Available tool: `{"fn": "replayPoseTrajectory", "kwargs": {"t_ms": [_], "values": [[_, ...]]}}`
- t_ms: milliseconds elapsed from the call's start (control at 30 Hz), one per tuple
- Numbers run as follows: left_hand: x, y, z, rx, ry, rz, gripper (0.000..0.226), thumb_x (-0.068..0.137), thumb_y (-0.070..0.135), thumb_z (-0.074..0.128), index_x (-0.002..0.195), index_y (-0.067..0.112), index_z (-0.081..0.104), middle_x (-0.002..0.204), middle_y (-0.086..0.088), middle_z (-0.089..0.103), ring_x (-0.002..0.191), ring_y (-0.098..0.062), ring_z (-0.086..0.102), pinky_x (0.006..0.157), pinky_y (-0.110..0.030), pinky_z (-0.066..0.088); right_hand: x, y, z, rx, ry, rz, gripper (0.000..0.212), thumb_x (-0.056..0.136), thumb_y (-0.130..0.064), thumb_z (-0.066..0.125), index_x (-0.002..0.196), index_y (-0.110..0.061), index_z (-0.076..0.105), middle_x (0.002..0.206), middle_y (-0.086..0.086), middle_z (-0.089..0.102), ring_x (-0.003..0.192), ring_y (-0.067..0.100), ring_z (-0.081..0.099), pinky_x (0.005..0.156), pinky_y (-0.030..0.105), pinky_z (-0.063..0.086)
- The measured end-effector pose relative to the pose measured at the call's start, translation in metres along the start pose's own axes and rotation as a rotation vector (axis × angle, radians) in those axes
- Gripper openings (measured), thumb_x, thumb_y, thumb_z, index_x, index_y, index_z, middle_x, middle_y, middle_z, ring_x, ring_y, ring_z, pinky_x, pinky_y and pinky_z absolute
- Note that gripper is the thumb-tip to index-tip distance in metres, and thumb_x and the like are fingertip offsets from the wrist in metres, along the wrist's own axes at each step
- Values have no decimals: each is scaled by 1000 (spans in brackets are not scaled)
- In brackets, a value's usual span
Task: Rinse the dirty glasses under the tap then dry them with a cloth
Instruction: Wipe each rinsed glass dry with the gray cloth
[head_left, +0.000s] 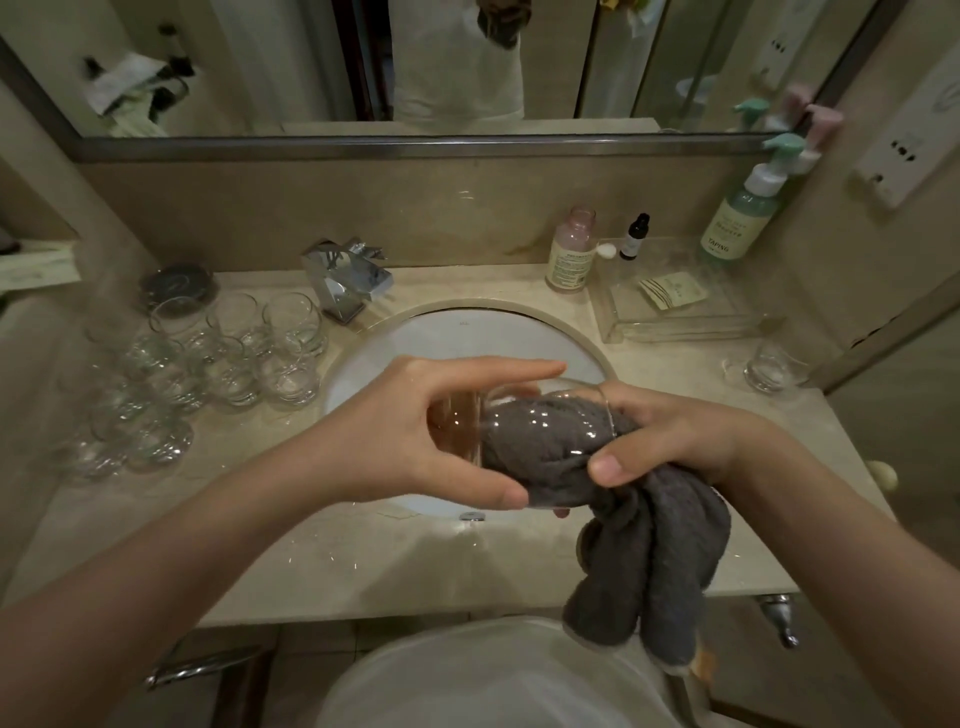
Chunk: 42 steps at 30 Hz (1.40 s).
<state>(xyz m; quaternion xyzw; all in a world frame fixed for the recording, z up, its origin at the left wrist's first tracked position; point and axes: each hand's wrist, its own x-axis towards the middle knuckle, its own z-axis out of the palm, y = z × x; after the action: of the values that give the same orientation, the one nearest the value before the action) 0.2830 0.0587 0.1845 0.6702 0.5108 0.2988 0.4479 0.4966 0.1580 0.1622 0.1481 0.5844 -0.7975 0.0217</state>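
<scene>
Left hand grips a clear glass held on its side over the front of the sink: thumb along the lower wall, fingers extended across the top. Right hand grasps a grey cloth at the glass mouth, thumb pressed on the fabric, fingers curled round it. Part of the cloth is stuffed inside the glass; the rest hangs below the right wrist, past the bench front edge.

The fingertips of the right hand are hidden behind cloth and glass. Both forearms are cut off by the frame.

On the bench to the left stands a cluster of clear glasses; their count is hard to make out. A single glass stands on the right. Behind the sink: chrome tap, pink bottle, clear tray, green pump bottle, then the mirror.
</scene>
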Motion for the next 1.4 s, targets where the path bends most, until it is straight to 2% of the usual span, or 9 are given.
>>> {"fn": "replayPoseTrajectory", "kwargs": {"t_ms": [200,367,500,633,800,900,1067,1267,1400], "values": [[2,-5,15,-761,-62,-407,61,51,30,77,112,22,73,92,-15,73,53,-27,65,45,-23,52,1,-12,1,-235,13,22,41,62,-19,78,102,-14,71,99,9,71,94,21,67,84,31,52],[0,5,9,-511,10,-287,61,57,37,80,117,41,68,108,11,71,80,-22,73,64,-31,61,1,-13,1,-94,-2,-14,34,68,-13,70,102,-18,73,94,-4,72,87,12,67,78,22,52],[-1,11,5,50,91,56,79,57,24,90,127,39,58,116,25,64,104,5,64,80,-7,48,4,-9,-1,-16,-74,-51,38,68,-15,74,106,-20,72,92,4,73,84,19,68,76,28,53],[1,11,5,-457,22,-183,71,53,9,92,119,27,69,107,4,73,90,-21,74,64,-25,57,3,-14,2,-71,-50,-42,55,65,-38,86,110,-13,66,95,0,72,87,16,69,78,26,54],[5,-3,11,-787,-81,-457,66,53,33,77,116,16,69,100,-13,72,67,-27,70,53,-28,56,3,-19,7,-258,-24,-45,34,73,-15,72,105,-25,70,99,-13,69,90,6,66,78,18,50],[1,-7,9,-470,27,-317,67,53,44,79,118,32,68,115,1,70,97,-16,71,74,-25,57,3,-10,4,-236,22,-40,40,72,-17,76,109,-4,67,100,1,68,92,14,65,81,23,50],[-2,-10,10,279,133,133,81,53,60,79,129,47,53,114,23,65,109,11,57,90,-5,41,5,0,6,-125,34,-31,26,72,-16,70,97,-19,73,88,3,70,82,18,65,76,27,52],[0,-19,6,-545,-146,-355,76,39,48,93,110,32,74,99,-8,74,72,-25,72,54,-32,58,6,-11,17,-496,54,-62,27,72,-11,79,96,-22,70,88,-15,68,85,4,65,79,21,49],[1,-33,1,-559,-295,-389,77,45,60,89,116,37,70,115,-9,71,95,-31,71,78,-43,60,11,-9,18,-528,66,6,33,76,-14,78,108,-13,69,87,-11,68,81,12,68,75,28,54]]}}
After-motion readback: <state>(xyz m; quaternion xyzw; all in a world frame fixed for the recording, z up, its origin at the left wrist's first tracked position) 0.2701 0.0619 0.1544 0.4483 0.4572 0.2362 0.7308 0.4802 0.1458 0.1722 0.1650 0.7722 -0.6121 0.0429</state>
